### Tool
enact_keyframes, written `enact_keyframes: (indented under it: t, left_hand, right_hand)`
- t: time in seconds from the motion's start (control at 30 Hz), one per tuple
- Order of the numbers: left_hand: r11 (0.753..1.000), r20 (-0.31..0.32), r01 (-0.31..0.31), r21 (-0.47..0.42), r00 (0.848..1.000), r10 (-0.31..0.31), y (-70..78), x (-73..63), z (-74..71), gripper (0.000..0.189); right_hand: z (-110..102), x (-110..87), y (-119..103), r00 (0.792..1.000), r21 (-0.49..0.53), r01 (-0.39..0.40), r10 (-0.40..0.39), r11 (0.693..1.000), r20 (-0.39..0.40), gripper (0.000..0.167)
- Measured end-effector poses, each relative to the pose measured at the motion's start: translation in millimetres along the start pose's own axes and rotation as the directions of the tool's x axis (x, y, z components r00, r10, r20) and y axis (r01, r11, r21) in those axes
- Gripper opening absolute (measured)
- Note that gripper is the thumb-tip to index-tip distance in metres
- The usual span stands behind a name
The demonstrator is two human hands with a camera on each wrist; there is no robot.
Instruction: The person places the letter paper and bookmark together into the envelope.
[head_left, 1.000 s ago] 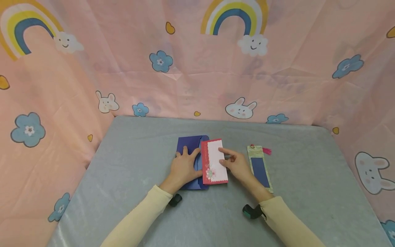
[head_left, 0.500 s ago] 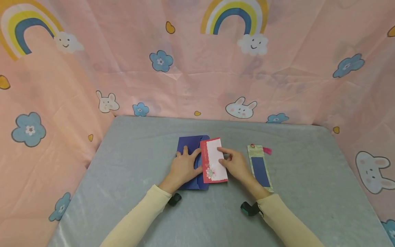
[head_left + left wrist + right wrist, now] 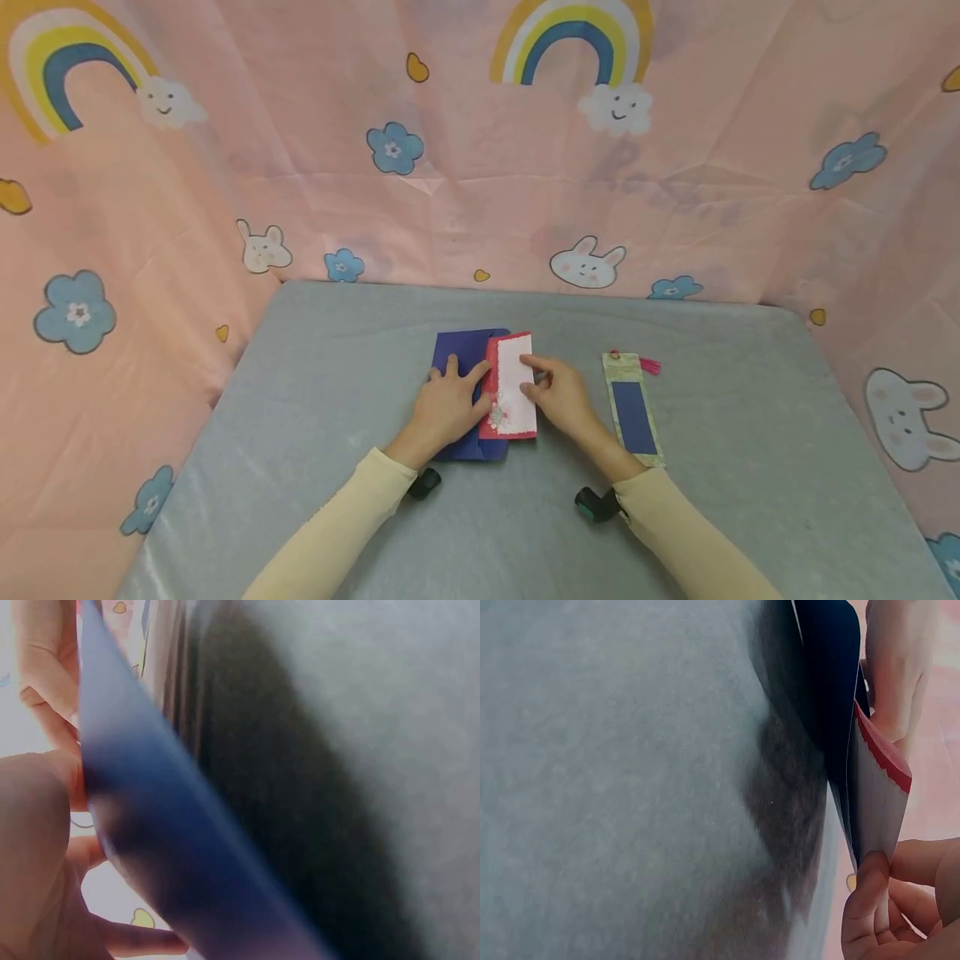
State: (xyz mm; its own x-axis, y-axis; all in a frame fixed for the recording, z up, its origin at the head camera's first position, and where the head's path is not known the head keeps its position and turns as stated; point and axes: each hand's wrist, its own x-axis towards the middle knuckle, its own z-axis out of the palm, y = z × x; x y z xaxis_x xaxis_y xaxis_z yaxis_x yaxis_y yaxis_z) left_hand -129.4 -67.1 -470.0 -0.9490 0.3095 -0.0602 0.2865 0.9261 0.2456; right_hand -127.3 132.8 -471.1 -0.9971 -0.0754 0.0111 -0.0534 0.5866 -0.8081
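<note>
A dark blue envelope (image 3: 459,344) lies on the table with its lighter flap side to the right. My left hand (image 3: 446,406) rests on it with the fingers spread, the thumb and index finger reaching the left border of a red and white card (image 3: 516,408). Flowers decorate the card's lower left corner. The thumb and fingers of my right hand (image 3: 562,398) pinch the card's right edge. In the right wrist view the card (image 3: 879,806) stands at a slant against the envelope (image 3: 829,664). The left wrist view shows the envelope's edge (image 3: 172,810) close up.
To the right of my hands a green bookmark (image 3: 634,417) with a blue panel and a pink tassel (image 3: 650,366) lies on the grey cloth-covered table (image 3: 360,342). Pink patterned fabric (image 3: 465,200) hangs around the back and sides.
My right hand has moved left with the card, which now overlaps more of the envelope and reaches my left thumb and index finger. My left hand stays in place.
</note>
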Motion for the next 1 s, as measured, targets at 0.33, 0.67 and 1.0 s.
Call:
enact_keyframes:
  t: [0.33, 0.67, 1.0]
  left_hand:
    - [1.000, 0.011, -0.019, -0.014, 1.000, 0.020, 0.1, -0.8, -2.8, 0.053]
    - [0.999, -0.004, -0.037, -0.034, 0.999, 0.037, -2.6, -0.9, -4.2, 0.053]
    - [0.997, -0.002, -0.024, -0.068, 1.000, 0.024, -7.5, 0.6, -1.1, 0.054]
  right_hand:
    - [8.5, 1.9, -5.7, 1.000, 0.016, 0.015, -0.015, 1.000, 0.000, 0.038]
    - [18.0, 2.5, -6.5, 1.000, 0.071, -0.009, 0.007, 0.997, 0.025, 0.037]
    - [22.7, 4.1, -7.2, 0.999, 0.061, 0.013, -0.015, 0.998, 0.042, 0.041]
